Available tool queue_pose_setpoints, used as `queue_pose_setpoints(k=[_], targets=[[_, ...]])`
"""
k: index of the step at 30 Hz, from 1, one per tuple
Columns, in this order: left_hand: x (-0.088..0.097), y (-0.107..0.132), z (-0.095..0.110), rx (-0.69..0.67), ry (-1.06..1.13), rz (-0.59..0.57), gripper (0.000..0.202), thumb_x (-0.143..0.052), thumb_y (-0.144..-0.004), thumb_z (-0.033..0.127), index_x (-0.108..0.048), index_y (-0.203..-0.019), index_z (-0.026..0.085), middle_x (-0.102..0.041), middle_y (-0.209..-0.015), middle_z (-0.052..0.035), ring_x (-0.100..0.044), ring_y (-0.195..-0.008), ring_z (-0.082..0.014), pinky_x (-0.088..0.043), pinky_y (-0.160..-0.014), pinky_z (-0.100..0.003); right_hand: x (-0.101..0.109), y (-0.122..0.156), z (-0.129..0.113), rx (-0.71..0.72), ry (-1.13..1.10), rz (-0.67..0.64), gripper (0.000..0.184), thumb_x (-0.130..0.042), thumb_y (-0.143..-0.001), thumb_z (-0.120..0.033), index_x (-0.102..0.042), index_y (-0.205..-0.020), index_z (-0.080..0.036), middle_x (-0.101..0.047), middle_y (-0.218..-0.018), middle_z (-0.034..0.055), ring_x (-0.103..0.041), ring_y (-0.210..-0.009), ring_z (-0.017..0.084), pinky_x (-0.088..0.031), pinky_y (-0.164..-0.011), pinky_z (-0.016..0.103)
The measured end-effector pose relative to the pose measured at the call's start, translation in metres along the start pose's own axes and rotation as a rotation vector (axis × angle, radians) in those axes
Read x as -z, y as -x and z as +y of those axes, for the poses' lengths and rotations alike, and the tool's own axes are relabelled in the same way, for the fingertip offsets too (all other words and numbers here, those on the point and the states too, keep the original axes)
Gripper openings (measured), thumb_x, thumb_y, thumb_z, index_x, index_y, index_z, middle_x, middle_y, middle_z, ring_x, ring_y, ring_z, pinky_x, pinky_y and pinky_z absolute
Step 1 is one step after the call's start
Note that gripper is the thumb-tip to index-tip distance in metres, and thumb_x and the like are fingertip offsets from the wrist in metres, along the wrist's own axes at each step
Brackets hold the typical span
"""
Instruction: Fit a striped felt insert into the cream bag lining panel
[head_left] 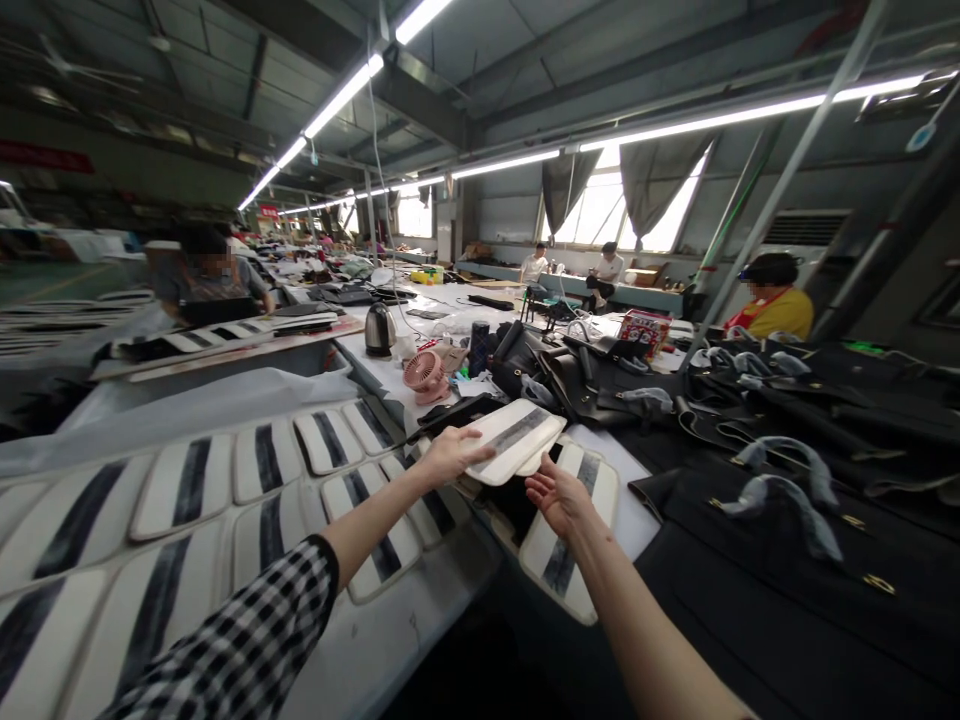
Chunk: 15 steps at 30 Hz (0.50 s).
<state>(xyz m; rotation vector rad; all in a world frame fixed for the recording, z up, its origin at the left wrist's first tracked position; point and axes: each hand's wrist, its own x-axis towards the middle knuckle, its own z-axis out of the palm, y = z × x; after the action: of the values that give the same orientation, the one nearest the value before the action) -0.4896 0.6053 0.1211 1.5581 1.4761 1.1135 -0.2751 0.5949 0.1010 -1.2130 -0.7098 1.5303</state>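
Note:
My left hand (450,455) grips the near end of a white padded panel (517,440) with a dark stripe down its middle, holding it above the table. My right hand (556,497) is just under the panel's right side, palm up, fingers apart, touching or nearly touching it. Below my right hand lies another white striped panel (566,560) on the table. Several more striped panels (262,480) lie in rows to the left.
Black bags with wrapped handles (780,470) cover the table on the right. A pink fan (425,373), a kettle (379,330) and clutter stand farther back. Other people sit at benches on the left, at the far back and on the right.

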Motion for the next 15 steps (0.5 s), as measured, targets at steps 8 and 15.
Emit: queue_pose_setpoints(k=[8, 15], targets=[[-0.004, 0.023, 0.003, -0.462, -0.459, -0.237, 0.072, -0.088, -0.052, 0.035, -0.066, -0.12, 0.033, -0.046, -0.148, -0.0025, -0.037, -0.138, -0.0312, -0.016, -0.119, -0.044, -0.015, -0.003, 0.003, -0.039, 0.061, -0.033, 0.019, -0.053, -0.096, -0.019, -0.052, -0.079, -0.014, -0.049, -0.062, -0.0069, -0.046, -0.047, 0.005, -0.038, -0.042, 0.016], [0.015, -0.016, 0.022, -0.341, -0.138, 0.052, 0.028, -0.061, -0.081, 0.042, -0.075, -0.095, 0.022, -0.074, -0.091, -0.0032, -0.066, -0.091, -0.0243, -0.049, -0.086, -0.031, 0.003, -0.013, 0.03, -0.017, 0.352, 0.102, 0.026, -0.057, -0.096, -0.029, -0.053, -0.075, -0.014, -0.044, -0.056, -0.0088, -0.039, -0.041, 0.004, -0.033, -0.039, 0.016]])
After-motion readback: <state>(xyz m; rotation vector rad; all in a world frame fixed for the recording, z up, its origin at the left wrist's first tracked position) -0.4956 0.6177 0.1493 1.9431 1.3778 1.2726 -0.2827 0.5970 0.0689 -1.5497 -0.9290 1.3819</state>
